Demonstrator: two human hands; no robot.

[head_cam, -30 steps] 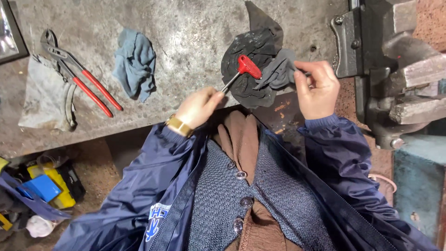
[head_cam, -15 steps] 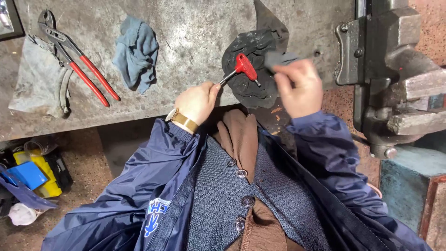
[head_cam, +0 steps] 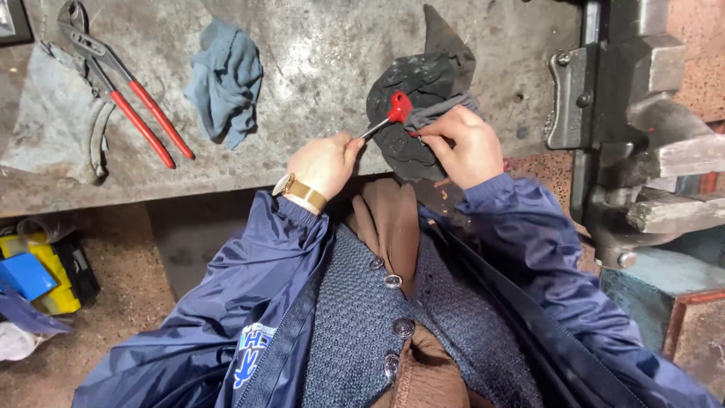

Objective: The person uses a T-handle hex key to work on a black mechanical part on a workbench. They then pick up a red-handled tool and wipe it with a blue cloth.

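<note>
- Left hand [head_cam: 325, 162] is closing around the thin metal shaft of a red-handled T-key [head_cam: 389, 115], gripping the low end of it at the front edge of the desk [head_cam: 325, 53].
- Right hand [head_cam: 462, 143] is pinching a grey rag [head_cam: 442, 112], fingers curled tight on it, and pressing it up against the red handle of the T-key.
- T-key is lying slanted, red handle up and right, shaft running down-left into my left hand.
- I'm holding both over a black round part [head_cam: 423, 79] that is sitting on the desk near its front edge; a dark cloth is sticking up in a point behind it.
- I'm wearing a gold watch [head_cam: 300, 190] on the left wrist and a navy jacket over a grey knit cardigan.
- Blue rag [head_cam: 226, 75] is lying crumpled on the desk, well left of my hands.
- Red-handled pliers [head_cam: 124, 94] are lying further left, jaws pointing up-left, partly on a grey cloth [head_cam: 45, 121].
- Bench vise [head_cam: 634, 113] is standing at the right end of the desk, apart from my right hand.
- Yellow and blue box [head_cam: 38, 279] is sitting on the floor at lower left.
</note>
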